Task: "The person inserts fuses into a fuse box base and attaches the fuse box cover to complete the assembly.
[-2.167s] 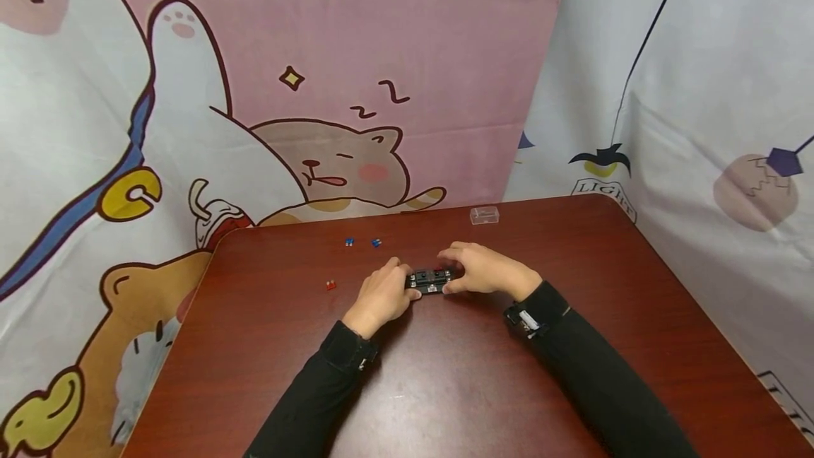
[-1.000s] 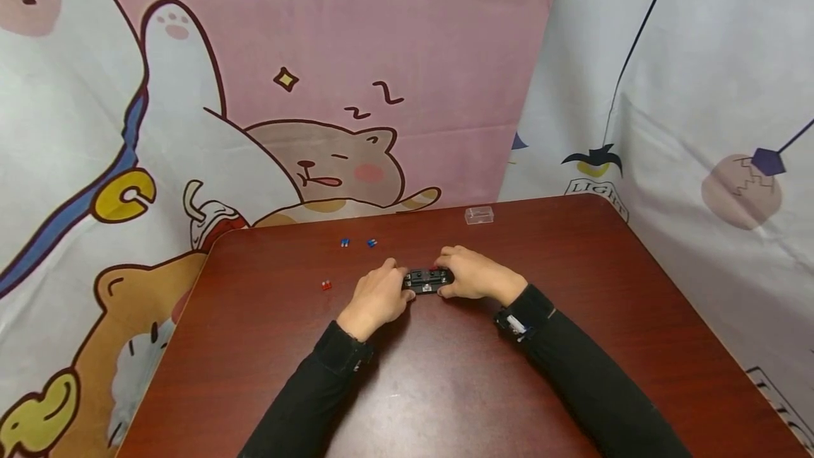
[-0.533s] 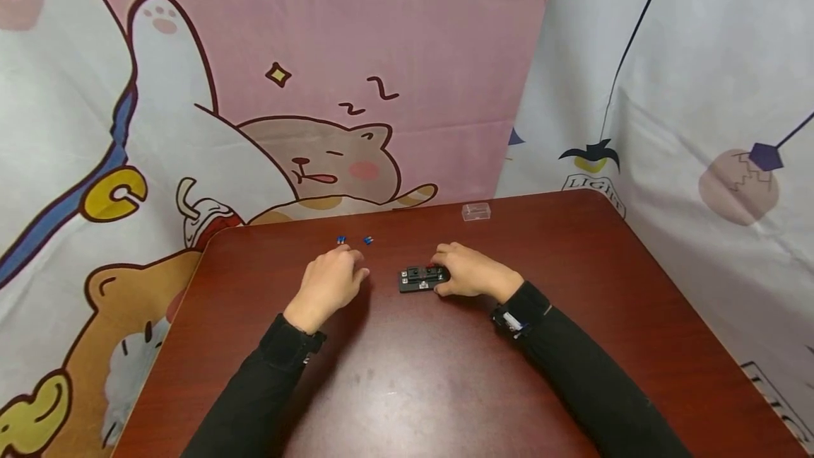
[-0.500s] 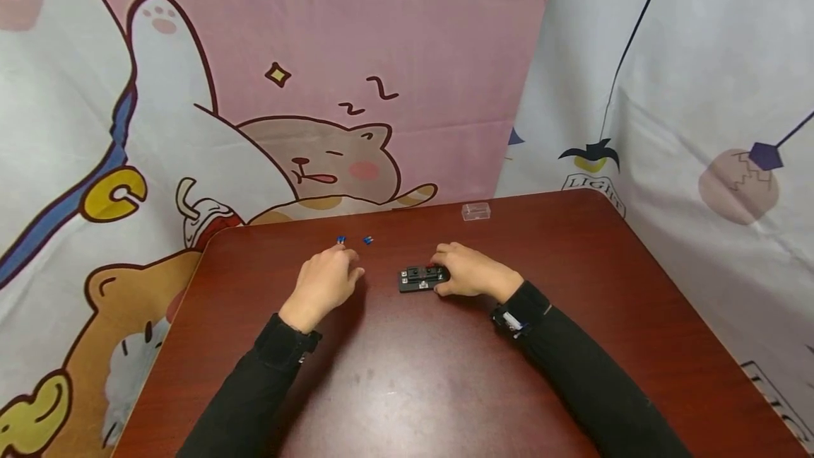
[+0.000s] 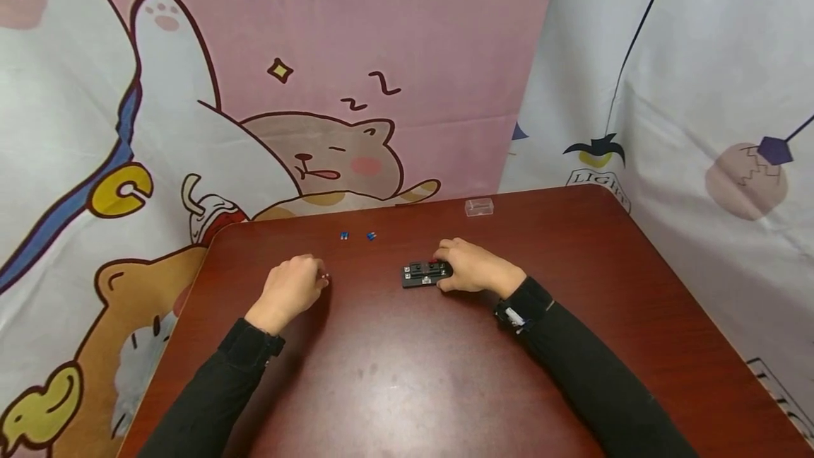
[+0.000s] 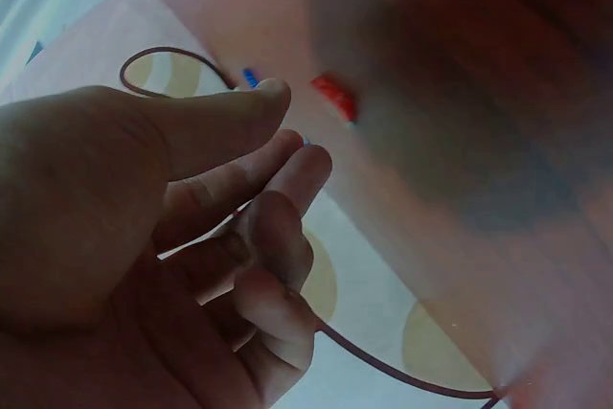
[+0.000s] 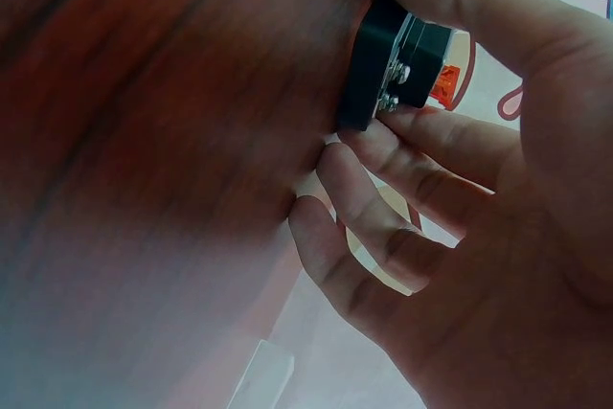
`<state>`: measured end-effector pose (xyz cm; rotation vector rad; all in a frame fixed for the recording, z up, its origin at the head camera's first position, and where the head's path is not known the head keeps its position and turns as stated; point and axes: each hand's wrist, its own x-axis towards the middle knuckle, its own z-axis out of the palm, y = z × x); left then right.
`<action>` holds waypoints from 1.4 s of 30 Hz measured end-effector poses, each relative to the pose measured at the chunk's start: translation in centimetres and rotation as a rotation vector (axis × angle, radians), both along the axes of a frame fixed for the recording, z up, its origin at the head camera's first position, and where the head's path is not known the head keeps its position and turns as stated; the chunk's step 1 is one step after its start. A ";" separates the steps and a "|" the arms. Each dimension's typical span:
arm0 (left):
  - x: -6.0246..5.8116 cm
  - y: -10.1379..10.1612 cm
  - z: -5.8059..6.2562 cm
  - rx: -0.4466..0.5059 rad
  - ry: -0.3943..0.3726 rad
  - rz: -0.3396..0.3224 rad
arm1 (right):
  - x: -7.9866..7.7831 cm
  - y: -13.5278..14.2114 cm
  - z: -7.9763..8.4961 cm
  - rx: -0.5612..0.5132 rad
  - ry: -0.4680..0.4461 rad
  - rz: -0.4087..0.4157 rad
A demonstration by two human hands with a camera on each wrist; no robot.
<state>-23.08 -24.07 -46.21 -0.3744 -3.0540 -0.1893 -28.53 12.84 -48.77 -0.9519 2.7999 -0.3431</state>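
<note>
A black fuse block (image 5: 421, 273) with screw terminals lies on the table. My right hand (image 5: 473, 267) grips its right end, thumb on the near edge and fingers at the far side. The right wrist view shows a red blade fuse (image 7: 444, 85) seated in the block. My left hand (image 5: 289, 288) is over the table to the left, fingers loosely bent and thumb apart from them. Just beyond its fingertips a loose red blade fuse (image 6: 335, 98) lies on the tabletop, mostly hidden by the hand in the head view.
Two blue blade fuses (image 5: 344, 235) (image 5: 372, 236) lie toward the back of the brown table (image 5: 407, 359). A small clear plastic box (image 5: 479, 207) stands near the far edge. Behind the table hangs a printed cloth (image 5: 445, 76).
My left hand has let go of the fuse block's left end and moved left to the loose red blade fuse. My right hand has kept its grip on the block.
</note>
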 end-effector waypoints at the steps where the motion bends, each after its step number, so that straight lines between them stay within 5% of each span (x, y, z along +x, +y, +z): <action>1: 0.0 0.0 -0.2 0.000 -0.002 -0.002 | 0.0 0.1 0.0 0.000 0.002 0.000; 11: 0.0 -0.1 -1.7 -0.015 -0.013 0.019 | 0.0 0.0 -0.2 0.015 0.004 0.010; 42: -1.1 0.2 -1.5 -0.096 0.058 -0.058 | -0.2 0.1 -0.2 0.035 -0.001 -0.010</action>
